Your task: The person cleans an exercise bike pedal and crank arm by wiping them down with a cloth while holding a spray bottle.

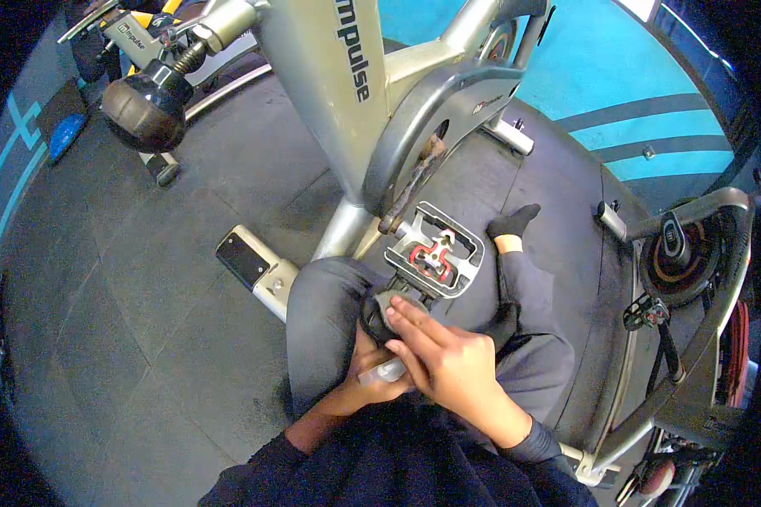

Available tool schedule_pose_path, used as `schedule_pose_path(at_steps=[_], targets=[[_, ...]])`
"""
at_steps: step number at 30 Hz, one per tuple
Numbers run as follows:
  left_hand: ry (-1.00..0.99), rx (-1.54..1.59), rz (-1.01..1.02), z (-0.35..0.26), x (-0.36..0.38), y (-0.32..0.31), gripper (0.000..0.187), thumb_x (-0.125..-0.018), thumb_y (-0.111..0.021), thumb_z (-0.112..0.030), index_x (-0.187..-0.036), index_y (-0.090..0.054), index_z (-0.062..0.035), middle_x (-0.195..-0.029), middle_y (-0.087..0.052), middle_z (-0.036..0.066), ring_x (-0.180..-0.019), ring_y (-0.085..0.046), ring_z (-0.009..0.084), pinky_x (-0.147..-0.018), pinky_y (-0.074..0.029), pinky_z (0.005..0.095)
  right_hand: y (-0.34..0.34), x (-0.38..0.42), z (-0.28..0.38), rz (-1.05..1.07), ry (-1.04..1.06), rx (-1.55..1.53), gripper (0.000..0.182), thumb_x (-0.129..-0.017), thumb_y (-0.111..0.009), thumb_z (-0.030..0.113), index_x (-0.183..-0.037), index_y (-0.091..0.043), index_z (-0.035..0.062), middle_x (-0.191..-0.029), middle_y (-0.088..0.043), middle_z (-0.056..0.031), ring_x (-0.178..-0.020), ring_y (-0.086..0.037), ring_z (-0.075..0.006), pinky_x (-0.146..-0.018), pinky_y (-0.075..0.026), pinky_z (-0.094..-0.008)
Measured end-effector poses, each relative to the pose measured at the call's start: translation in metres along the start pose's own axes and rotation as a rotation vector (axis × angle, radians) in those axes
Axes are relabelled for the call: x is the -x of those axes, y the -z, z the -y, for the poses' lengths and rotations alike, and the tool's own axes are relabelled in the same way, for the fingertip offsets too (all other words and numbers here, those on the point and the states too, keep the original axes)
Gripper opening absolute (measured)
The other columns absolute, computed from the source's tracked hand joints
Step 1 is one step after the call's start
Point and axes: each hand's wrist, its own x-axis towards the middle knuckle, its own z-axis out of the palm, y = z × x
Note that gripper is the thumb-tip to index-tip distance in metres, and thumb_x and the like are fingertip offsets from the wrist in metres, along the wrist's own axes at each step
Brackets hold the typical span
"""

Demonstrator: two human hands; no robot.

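Note:
A silver and black bike pedal with a red-edged cleat fitting hangs from the crank of an exercise bike. On its near side is a black part, perhaps its toe cage. My right hand presses a small grey pad or cloth against this part, fingers together on top. Below it, my left hand is closed with its fingers largely hidden. A pale, translucent strip shows at the left hand; what else it grips I cannot make out.
The silver bike frame rises in front, its stabiliser foot left of my knee. My bent legs lie around the pedal. Another bike stands at right, more equipment at upper left, on dark floor mats.

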Motion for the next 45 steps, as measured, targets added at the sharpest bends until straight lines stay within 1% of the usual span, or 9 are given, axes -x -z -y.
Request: schedule_pose_path(at_steps=[3, 5, 7, 11, 13, 22, 28, 37, 45], targets=[[0.063, 0.005, -0.030, -0.004, 0.002, -0.005, 0.050, -0.070, -0.075, -0.025, -0.113, -0.062, -0.0027, -0.121, -0.059, 0.018, -0.119, -0.052, 0.0322, -0.106, -0.027, 0.0556, -0.002, -0.002, 0.001, -0.022, 0.000, 0.056, 0.038, -0.084, -0.065, 0.033, -0.114, -0.065, 0.0111, -0.121, -0.063, -0.0033, -0.058, -0.065, -0.0160, -0.047, -0.049, -0.0268], [0.460, 0.451, -0.071, 0.002, 0.027, -0.024, 0.064, -0.071, -0.075, -0.024, -0.127, -0.051, -0.0028, -0.125, -0.055, 0.018, -0.121, -0.050, 0.0304, -0.107, -0.029, 0.0499, -0.003, 0.002, 0.007, 0.004, 0.038, 0.104, 0.040, -0.083, -0.066, 0.034, -0.115, -0.064, 0.0096, -0.122, -0.063, -0.0045, -0.055, -0.063, -0.0150, -0.047, -0.049, -0.0257], [0.114, -0.102, 0.123, 0.008, 0.017, -0.005, 0.074, -0.074, -0.073, -0.027, -0.136, -0.039, -0.0068, -0.127, -0.052, 0.014, -0.122, -0.048, 0.0276, -0.108, -0.029, 0.0464, -0.006, 0.006, 0.006, -0.021, 0.094, 0.120, 0.041, -0.083, -0.067, 0.033, -0.116, -0.063, 0.0095, -0.122, -0.063, -0.0042, -0.053, -0.061, -0.0138, -0.047, -0.048, -0.0252], [0.537, -0.139, 0.457, 0.022, 0.037, -0.026, 0.060, -0.075, -0.071, -0.031, -0.128, -0.050, -0.0121, -0.123, -0.057, 0.010, -0.121, -0.049, 0.0284, -0.108, -0.027, 0.0474, -0.010, 0.005, 0.004, -0.055, 0.161, 0.097, 0.037, -0.082, -0.067, 0.031, -0.113, -0.064, 0.0102, -0.118, -0.064, -0.0034, -0.055, -0.063, -0.0142, -0.047, -0.048, -0.0251], [-0.070, -0.273, 0.100, 0.013, 0.031, -0.014, 0.052, -0.074, -0.072, -0.029, -0.119, -0.057, -0.0104, -0.121, -0.058, 0.012, -0.119, -0.050, 0.0295, -0.107, -0.026, 0.0513, -0.010, -0.001, 0.000, -0.051, 0.137, 0.045, 0.036, -0.082, -0.066, 0.032, -0.110, -0.065, 0.0098, -0.115, -0.064, -0.0032, -0.058, -0.064, -0.0157, -0.049, -0.050, -0.0265], [0.087, 0.193, -0.103, -0.007, -0.002, -0.007, 0.054, -0.068, -0.076, -0.018, -0.117, -0.060, -0.0034, -0.121, -0.058, 0.019, -0.122, -0.048, 0.0380, -0.107, -0.025, 0.0562, -0.006, -0.008, -0.007, -0.012, 0.075, 0.037, 0.043, -0.083, -0.063, 0.039, -0.111, -0.064, 0.0065, -0.115, -0.063, -0.0046, -0.063, -0.066, -0.0198, -0.053, -0.052, -0.0296], [0.267, 0.011, 0.302, 0.025, 0.047, -0.023, 0.054, -0.075, -0.070, -0.029, -0.122, -0.055, -0.0056, -0.116, -0.058, 0.014, -0.115, -0.052, 0.0337, -0.105, -0.030, 0.0505, -0.004, 0.000, 0.004, 0.033, 0.211, -0.021, 0.038, -0.084, -0.064, 0.035, -0.111, -0.065, 0.0076, -0.114, -0.063, -0.0027, -0.058, -0.064, -0.0144, -0.051, -0.051, -0.0271], [-0.146, -0.012, 0.044, 0.003, -0.007, 0.006, 0.061, -0.072, -0.074, -0.022, -0.125, -0.053, -0.0020, -0.131, -0.052, 0.019, -0.128, -0.043, 0.0370, -0.109, -0.022, 0.0547, 0.002, -0.011, -0.006, 0.061, -0.028, 0.047, 0.051, -0.084, -0.061, 0.047, -0.117, -0.060, 0.0090, -0.122, -0.061, -0.0048, -0.064, -0.067, -0.0225, -0.053, -0.053, -0.0308], [0.041, -0.249, 0.148, 0.003, 0.010, -0.007, 0.056, -0.074, -0.067, -0.030, -0.123, -0.055, -0.0044, -0.125, -0.054, 0.019, -0.122, -0.046, 0.0382, -0.108, -0.023, 0.0550, -0.002, -0.008, -0.004, 0.048, 0.027, 0.072, 0.049, -0.084, -0.063, 0.044, -0.118, -0.061, 0.0076, -0.122, -0.061, -0.0059, -0.062, -0.067, -0.0210, -0.052, -0.052, -0.0298]])
